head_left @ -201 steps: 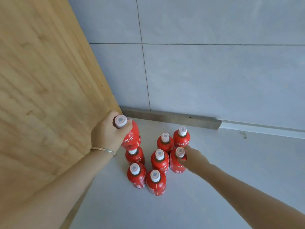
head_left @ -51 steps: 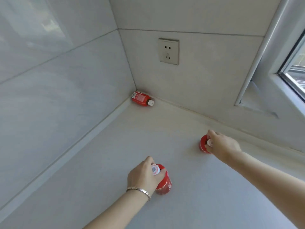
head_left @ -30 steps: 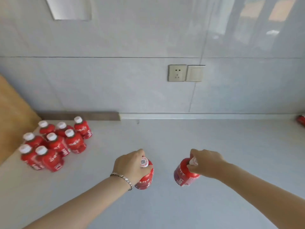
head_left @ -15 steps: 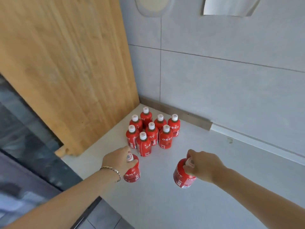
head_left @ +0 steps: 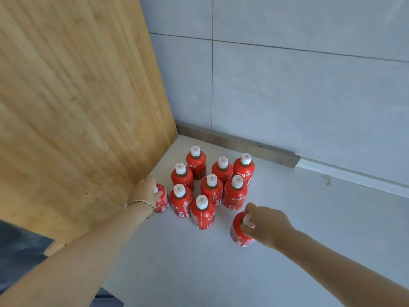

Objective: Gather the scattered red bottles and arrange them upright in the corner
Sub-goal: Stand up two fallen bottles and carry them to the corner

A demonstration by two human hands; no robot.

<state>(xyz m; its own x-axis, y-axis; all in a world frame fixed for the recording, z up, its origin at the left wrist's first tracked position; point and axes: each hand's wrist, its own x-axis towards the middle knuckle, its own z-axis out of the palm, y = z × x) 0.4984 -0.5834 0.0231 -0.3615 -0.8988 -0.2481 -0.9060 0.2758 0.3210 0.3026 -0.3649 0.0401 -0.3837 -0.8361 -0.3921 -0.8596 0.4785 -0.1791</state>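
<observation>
Pale grey floor meets wooden panel, where the left hand and right hand each clasp a small red plastic white-capped bottle by its neck beside the upright cluster, seemingly light, rigid, easily toppled.

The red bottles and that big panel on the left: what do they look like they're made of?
Red bottles: probably plastic, wrapped in glossy red printed sleeves with white screw caps; the material under the sleeves is hidden. Panel: wood or wood-look laminate, with pale straight grain and a matte finish.
</observation>
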